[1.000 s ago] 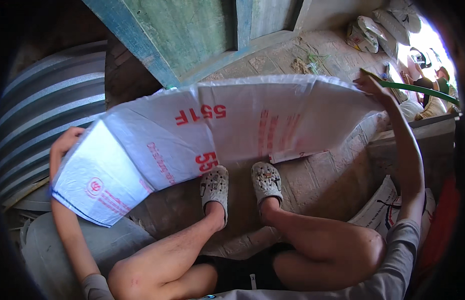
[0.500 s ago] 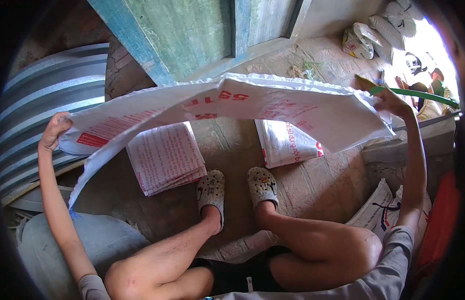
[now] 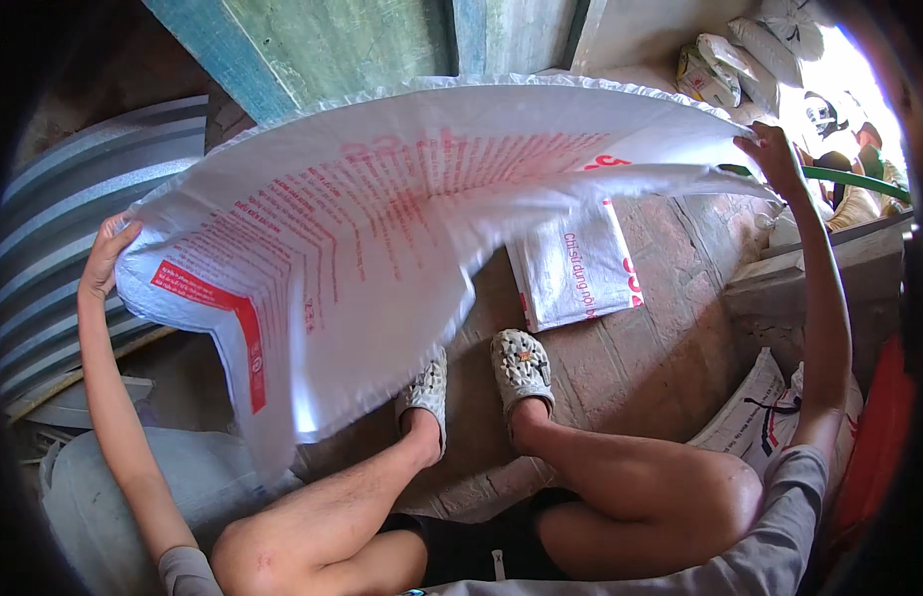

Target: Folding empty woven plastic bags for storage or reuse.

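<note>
A large white woven plastic sack (image 3: pixel 382 209) with red print is stretched between my two raised hands, its near side billowing down over my left foot. My left hand (image 3: pixel 108 250) is closed on one end of it, thumb on top. At the other end, my right hand (image 3: pixel 774 164) grips the sack's edge between bent fingers. Below it on the brick floor lies a folded white sack (image 3: pixel 570 268) with red print, partly covered by the one I hold.
Corrugated metal sheets (image 3: pixel 94 199) lean at the left, and a blue-green wooden door (image 3: pixel 352 50) stands ahead. Filled bags (image 3: pixel 714 74) sit at the far right. A grey bundle (image 3: pixel 134 507) lies beside my left arm, printed sacks (image 3: pixel 744 412) by my right. I wear perforated clogs (image 3: pixel 521 363).
The held sack has swung and ballooned, its near edge dropping toward my legs and its far edge rising. It now covers the folded stack on the left. Both hands keep their grip.
</note>
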A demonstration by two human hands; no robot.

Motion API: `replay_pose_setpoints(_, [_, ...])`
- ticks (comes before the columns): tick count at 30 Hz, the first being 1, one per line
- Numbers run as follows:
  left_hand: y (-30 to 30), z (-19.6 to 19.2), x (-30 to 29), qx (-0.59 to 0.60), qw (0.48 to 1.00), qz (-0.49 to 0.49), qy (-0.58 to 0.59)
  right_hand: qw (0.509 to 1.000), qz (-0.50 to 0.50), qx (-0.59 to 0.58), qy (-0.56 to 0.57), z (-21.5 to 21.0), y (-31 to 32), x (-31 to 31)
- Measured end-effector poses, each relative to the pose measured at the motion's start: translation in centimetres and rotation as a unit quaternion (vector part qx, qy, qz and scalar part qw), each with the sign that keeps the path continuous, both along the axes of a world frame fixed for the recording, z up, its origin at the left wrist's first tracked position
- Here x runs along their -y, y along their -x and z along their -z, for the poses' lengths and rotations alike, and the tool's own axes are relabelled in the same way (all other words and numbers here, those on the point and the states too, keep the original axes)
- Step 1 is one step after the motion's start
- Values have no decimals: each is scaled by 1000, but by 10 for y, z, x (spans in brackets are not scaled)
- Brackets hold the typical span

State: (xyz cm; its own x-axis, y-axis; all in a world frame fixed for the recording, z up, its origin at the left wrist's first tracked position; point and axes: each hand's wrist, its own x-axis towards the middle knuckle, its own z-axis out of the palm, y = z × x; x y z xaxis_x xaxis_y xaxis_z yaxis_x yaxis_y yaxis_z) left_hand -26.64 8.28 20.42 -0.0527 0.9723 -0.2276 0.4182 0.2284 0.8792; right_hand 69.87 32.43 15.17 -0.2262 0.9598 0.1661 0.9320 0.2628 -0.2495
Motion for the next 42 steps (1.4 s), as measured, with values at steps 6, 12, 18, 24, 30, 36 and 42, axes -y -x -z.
replay_pose_setpoints(6, [0, 5, -1, 23, 999, -24, -31, 999, -12, -47, -1, -5, 23, 5])
replay_pose_setpoints(12, [4, 16, -1, 8, 998, -38, -45, 996, -36, -74, -41, 6, 19, -5])
replay_pose_setpoints(18, [7, 8, -7, -4, 999, -27, -35, 995, -43, -92, -7, 10, 16, -16])
replay_pose_setpoints(24, [2, 17, -8, -38, 998, -38, -39, 992, -78, -95, -1, 14, 25, -12])
replay_pose_setpoints(30, [4, 15, -13, -65, 996, -43, -43, 992, -75, -105, 2, 27, 25, -19])
replay_pose_setpoints(36, [-8, 30, -36, -153, 987, -31, -37, 999, 7, -32, -12, 58, 16, -44])
replay_pose_setpoints(42, [1, 35, -40, -450, 881, -99, -108, 879, 46, -411, 238, 54, 106, -28])
